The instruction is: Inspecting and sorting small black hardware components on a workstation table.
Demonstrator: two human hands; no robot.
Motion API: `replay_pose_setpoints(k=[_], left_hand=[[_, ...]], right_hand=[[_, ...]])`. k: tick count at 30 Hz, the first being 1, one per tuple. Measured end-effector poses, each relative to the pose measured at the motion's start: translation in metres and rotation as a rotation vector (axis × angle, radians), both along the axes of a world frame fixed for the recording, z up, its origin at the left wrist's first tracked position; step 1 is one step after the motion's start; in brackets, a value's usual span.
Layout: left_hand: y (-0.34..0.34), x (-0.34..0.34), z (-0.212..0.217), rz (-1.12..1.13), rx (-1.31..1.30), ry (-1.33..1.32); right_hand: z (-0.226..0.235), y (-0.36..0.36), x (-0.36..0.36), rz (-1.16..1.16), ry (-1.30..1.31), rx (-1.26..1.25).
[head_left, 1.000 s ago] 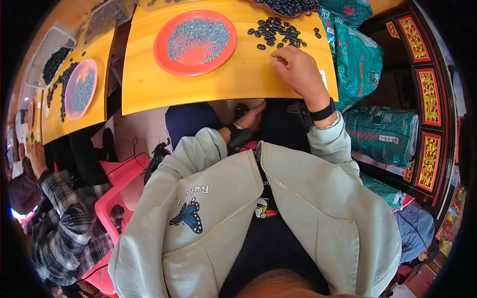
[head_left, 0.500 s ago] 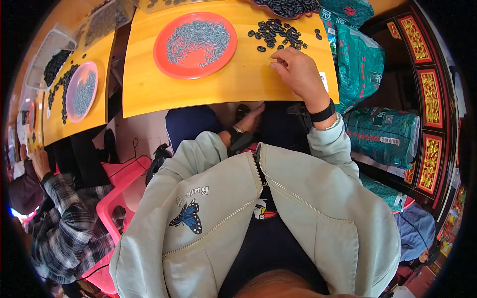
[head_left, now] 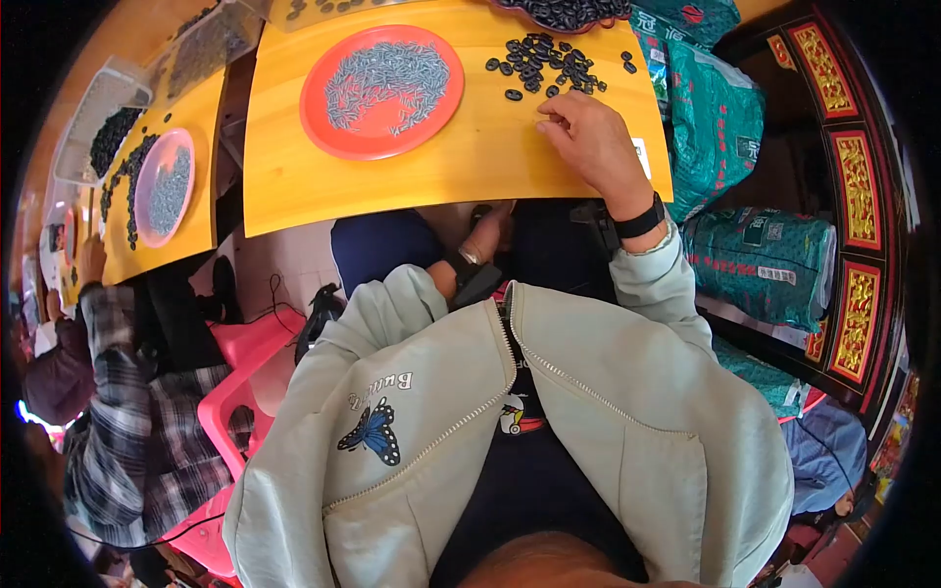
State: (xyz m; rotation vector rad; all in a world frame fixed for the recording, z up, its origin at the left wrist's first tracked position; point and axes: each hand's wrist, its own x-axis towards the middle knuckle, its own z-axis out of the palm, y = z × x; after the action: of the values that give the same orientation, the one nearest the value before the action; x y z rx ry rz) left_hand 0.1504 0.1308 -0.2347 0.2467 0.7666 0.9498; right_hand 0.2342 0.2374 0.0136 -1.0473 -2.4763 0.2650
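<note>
My right hand rests on the yellow table with its fingers curled and the fingertips down beside a scatter of small black oval pieces. Whether a piece is pinched between the fingers is hidden. A black band sits on that wrist. To the left stands a red plate holding a heap of thin grey slivers. My left hand hangs below the table's near edge over my lap, with a watch on its wrist and its fingers out of sight.
A dark bowl of black pieces sits at the table's far edge. Green sacks are stacked to the right by a red and gold cabinet. On the left, another person in a plaid shirt sits at a second yellow table with a pink plate.
</note>
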Motion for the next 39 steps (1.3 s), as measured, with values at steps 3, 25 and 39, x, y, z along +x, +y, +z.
replay_pose_setpoints(k=[3, 25, 39], left_hand=[[0.007, 0.002, -0.026, 0.056, 0.011, -0.091], [-0.014, -0.016, 0.077, -0.193, -0.118, 0.133], [-0.012, -0.017, 0.031, -0.270, 0.002, 0.013]], right_hand=[[0.000, -0.001, -0.008, 0.012, 0.003, -0.010], [0.013, -0.027, -0.029, 0.060, -0.014, 0.027], [0.015, -0.029, -0.012, 0.014, 0.002, 0.009]])
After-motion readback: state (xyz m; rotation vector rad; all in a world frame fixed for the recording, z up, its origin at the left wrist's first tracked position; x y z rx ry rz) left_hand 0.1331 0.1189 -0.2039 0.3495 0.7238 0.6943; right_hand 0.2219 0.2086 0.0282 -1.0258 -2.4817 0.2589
